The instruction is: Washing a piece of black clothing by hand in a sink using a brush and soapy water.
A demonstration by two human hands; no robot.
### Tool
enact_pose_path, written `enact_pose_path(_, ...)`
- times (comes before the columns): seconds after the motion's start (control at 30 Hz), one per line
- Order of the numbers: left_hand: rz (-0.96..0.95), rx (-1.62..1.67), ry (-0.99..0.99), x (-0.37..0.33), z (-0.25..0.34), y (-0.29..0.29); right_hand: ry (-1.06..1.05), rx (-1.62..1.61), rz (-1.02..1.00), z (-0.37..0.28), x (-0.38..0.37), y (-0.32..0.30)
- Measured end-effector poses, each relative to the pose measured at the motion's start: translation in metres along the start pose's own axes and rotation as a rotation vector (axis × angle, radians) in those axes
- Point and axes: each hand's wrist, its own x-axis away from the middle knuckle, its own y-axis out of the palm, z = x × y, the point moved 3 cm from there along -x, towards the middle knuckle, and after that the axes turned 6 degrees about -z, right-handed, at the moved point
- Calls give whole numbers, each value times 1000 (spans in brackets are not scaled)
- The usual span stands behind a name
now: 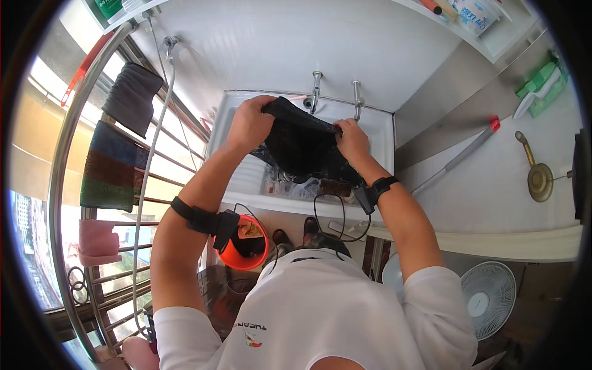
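Note:
A black cloth garment (302, 142) is stretched between my two hands over a white washing sink (243, 182). My left hand (251, 122) grips its upper left edge with the fingers closed. At the upper right edge, my right hand (352, 140) pinches the cloth. The edge is pulled apart, so the dark inside faces up; its exact kind I cannot tell. Below it, the garment's lower part hangs near the sink's bottom, where clear, bubbly water (290, 188) shows. A brown block-like thing (335, 189) lies there, partly covered.
Two metal taps (316, 92) stand at the sink's back. An orange-red bucket (245, 260) with dark contents is on the floor, left of my feet. Cloths (111, 166) hang on the window rail at left. To the right are a counter with a brass-coloured ladle (540, 182) and a fan (488, 300).

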Motion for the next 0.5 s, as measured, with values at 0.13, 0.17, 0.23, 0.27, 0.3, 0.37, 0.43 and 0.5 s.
enact_pose_path(0.13,69,275,19,-16,-23,-49,207,-174,-190,17,-14,-29)
enact_pose_path(0.17,104,248,3,-19,-30,-63,360,-322,-381,5,-21,-45)
enact_pose_path(0.23,152,238,16,-26,-30,-86,333,-405,-262,-40,-27,-101)
enact_pose_path(0.27,165,273,19,-29,-21,-96,286,-388,-282,-55,-35,-131)
enact_pose_path(0.3,178,307,20,-32,-9,-106,231,-362,-284,-68,-44,-160)
enact_pose_path(0.37,194,334,76,-39,27,-121,166,-340,-224,-97,-52,-215)
enact_pose_path(0.43,251,316,187,-41,61,-147,138,-238,-96,-127,-61,-264)
enact_pose_path(0.5,288,257,266,-41,97,-174,92,-229,-7,-156,-66,-308)
